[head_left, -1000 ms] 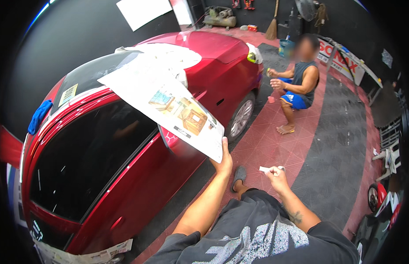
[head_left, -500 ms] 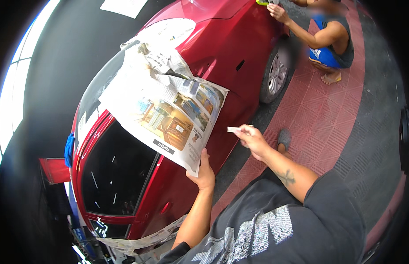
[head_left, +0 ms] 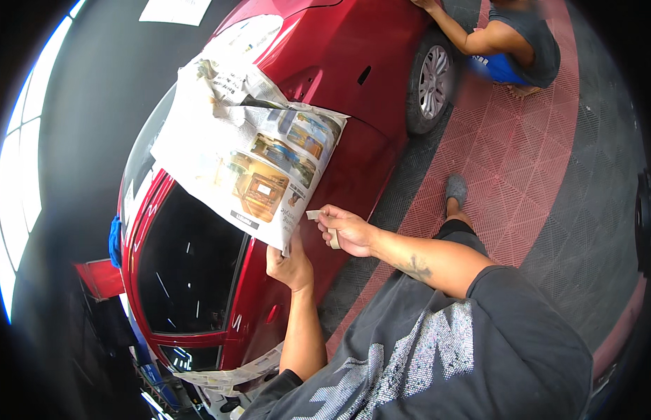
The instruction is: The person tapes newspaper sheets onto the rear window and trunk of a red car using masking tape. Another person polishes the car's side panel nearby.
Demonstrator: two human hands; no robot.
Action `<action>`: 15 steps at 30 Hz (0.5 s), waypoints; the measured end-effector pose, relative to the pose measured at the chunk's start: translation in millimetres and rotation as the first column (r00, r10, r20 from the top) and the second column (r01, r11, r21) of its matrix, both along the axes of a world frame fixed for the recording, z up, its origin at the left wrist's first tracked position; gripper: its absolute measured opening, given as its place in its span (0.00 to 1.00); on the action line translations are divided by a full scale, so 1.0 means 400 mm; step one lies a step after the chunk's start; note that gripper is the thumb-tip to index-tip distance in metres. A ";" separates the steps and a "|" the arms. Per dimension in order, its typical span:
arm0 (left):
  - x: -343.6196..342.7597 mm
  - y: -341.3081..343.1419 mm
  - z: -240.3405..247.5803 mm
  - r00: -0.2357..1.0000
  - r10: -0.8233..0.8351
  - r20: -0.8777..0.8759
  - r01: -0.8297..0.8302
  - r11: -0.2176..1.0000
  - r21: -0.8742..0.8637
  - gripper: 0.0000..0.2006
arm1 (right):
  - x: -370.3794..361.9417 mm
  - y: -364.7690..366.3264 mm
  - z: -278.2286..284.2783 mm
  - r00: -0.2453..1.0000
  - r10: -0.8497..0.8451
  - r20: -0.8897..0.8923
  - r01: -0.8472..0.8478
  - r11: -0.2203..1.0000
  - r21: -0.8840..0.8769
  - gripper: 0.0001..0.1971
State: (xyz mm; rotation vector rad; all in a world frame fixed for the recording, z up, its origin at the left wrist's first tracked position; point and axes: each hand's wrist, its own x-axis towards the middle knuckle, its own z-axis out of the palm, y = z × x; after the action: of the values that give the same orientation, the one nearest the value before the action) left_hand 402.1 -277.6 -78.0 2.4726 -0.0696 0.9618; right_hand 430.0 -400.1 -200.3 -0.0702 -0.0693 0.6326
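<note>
A sheet of newspaper (head_left: 220,161) lies over the side mirror area and windscreen edge of a red car (head_left: 339,63). My left hand (head_left: 292,266) pinches the sheet's lower corner, thumb on top and fingers beneath. Close to its right edge is my right hand (head_left: 345,229), closed around a roll of masking tape (head_left: 334,239). A short pale strip of tape (head_left: 313,215) sticks out from between its thumb and finger, just beside the paper. Whether the strip touches the newspaper I cannot tell.
Another person (head_left: 514,42) crouches by the front wheel (head_left: 432,82), one hand on the car's fender. More newspaper (head_left: 231,378) hangs along the rear side of the car. A blue cloth (head_left: 115,241) rests at the far side. Red and dark floor tiles (head_left: 493,182) run alongside.
My right hand has moved left and slightly down, bringing the tape strip to the newspaper's edge. The left hand has shifted left with the corner. The other person has leaned toward the car.
</note>
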 end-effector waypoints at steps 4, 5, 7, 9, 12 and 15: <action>-0.002 -0.001 0.027 0.997 -0.039 -0.069 0.041 0.999 0.031 0.10 | 0.014 0.018 0.048 0.999 -0.037 -0.006 0.037 0.999 -0.012 0.07; -0.002 -0.001 0.029 0.997 -0.039 -0.071 0.042 0.998 0.046 0.10 | 0.020 0.030 0.051 0.999 -0.039 -0.004 0.039 0.999 -0.013 0.07; -0.002 0.003 0.031 0.996 -0.035 -0.077 0.040 0.997 0.073 0.10 | 0.027 0.051 0.059 0.999 -0.036 0.001 0.036 0.999 -0.021 0.08; 0.000 -0.004 0.029 0.996 -0.064 -0.059 0.064 0.998 0.005 0.09 | 0.028 0.068 0.069 1.000 -0.025 0.010 0.026 0.999 -0.035 0.08; 0.000 -0.011 0.035 0.997 -0.052 -0.064 0.050 0.998 -0.030 0.07 | 0.029 0.084 0.058 1.000 0.020 -0.001 -0.020 0.999 -0.038 0.07; -0.001 -0.019 0.046 0.995 -0.048 -0.088 0.048 0.999 -0.003 0.07 | 0.033 0.094 0.058 1.000 -0.002 0.001 0.002 0.999 -0.038 0.06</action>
State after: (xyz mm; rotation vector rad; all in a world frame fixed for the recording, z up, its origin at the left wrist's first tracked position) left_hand 401.6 -285.1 -59.4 2.4969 -0.0992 0.8315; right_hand 443.2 -362.5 -177.2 -0.1070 -0.0580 0.6317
